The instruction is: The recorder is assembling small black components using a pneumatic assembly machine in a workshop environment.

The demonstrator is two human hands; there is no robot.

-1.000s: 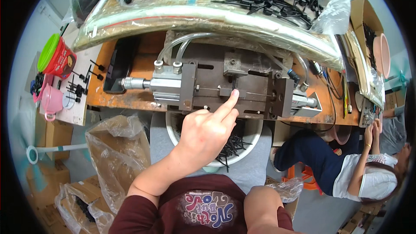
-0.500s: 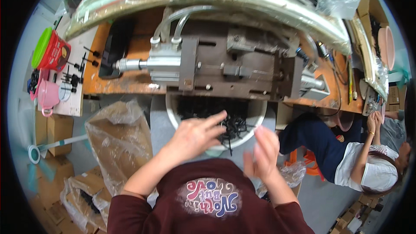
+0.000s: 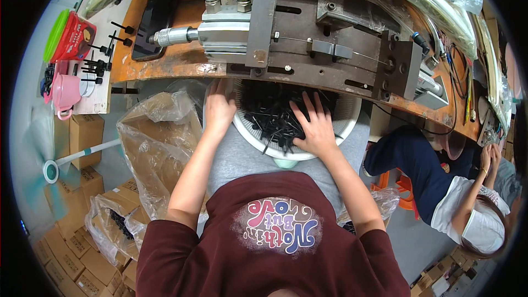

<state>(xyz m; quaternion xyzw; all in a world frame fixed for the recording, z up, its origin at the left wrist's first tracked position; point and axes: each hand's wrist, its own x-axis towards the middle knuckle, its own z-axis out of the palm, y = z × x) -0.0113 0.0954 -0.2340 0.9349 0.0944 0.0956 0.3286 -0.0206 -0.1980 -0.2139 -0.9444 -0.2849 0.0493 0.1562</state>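
A white, round plastic basket (image 3: 352, 124) sits on my lap beneath the bench edge, holding a heap of small black plastic parts (image 3: 272, 120) with thin stems. My left hand (image 3: 220, 111) grips the basket's left rim, thumb toward the inside and fingers along the outer side. Its fingertips reach up to the bench edge. Spread over the right part of the heap, my right hand (image 3: 317, 130) lies palm down with fingers apart, touching the black parts. Whether any part is under that palm is hidden.
A metal fixture with cylinders (image 3: 324, 49) stands on the wooden bench (image 3: 181, 70). Left are a phone (image 3: 157, 19), a pink cup (image 3: 67, 91) and a red tub (image 3: 77, 37). A plastic-lined carton (image 3: 162, 148) stands below. Another person (image 3: 459, 203) sits at the right.
My left hand has gone from above the heap to the basket's left rim. My right hand has come down onto the black parts. The view has shifted, with the bench higher in the picture.
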